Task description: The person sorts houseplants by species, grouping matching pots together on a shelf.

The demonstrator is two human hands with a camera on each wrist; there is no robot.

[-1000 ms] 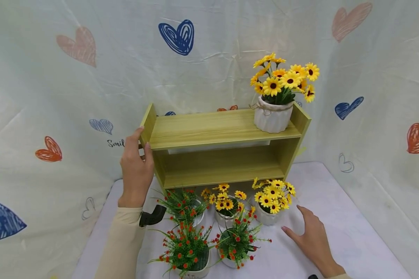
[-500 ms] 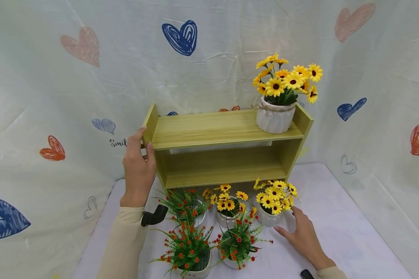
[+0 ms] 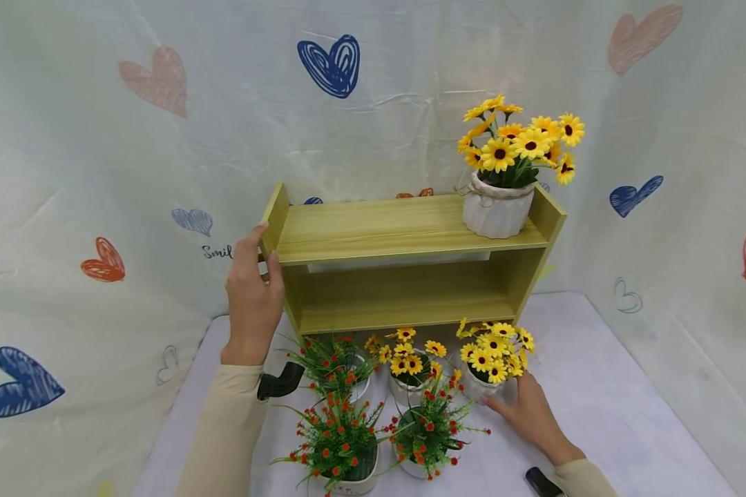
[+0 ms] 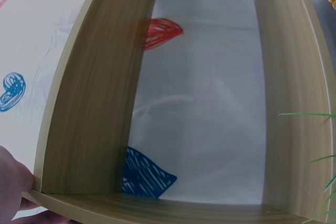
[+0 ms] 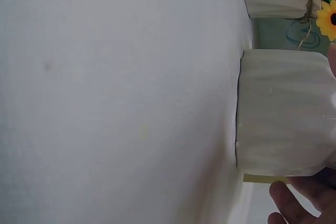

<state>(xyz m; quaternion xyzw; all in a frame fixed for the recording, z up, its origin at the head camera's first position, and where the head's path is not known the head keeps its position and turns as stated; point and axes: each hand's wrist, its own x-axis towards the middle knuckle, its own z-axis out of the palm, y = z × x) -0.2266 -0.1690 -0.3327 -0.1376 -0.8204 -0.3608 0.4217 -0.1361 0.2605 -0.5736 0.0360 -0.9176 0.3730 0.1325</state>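
Observation:
My left hand (image 3: 255, 304) grips the left side panel of a two-tier wooden shelf (image 3: 373, 228); its thumb and fingers lie on either side of the panel's edge in the left wrist view. Low on the right, my right hand (image 3: 531, 413) is round a small white pot (image 3: 480, 390) of yellow daisy-like flowers (image 3: 494, 353), thumb in front. In the right wrist view, that pot (image 5: 286, 114) stands upright on the table, with fingers (image 5: 286, 203) close along one side. Some fingertips there are cut off or hidden.
On the upper tier's right end stands a larger white pot (image 3: 494, 212) of yellow flowers. Another yellow-flowered pot (image 3: 404, 392) and several red-flowered grassy plants (image 3: 342, 442) crowd the table (image 3: 615, 414) before the shelf. A heart-printed curtain (image 3: 410, 90) hangs behind.
My right hand has moved leftward from beside the small yellow-flowered pot until its thumb and fingers are round it. The left hand keeps its grip on the shelf. The head view has shifted slightly.

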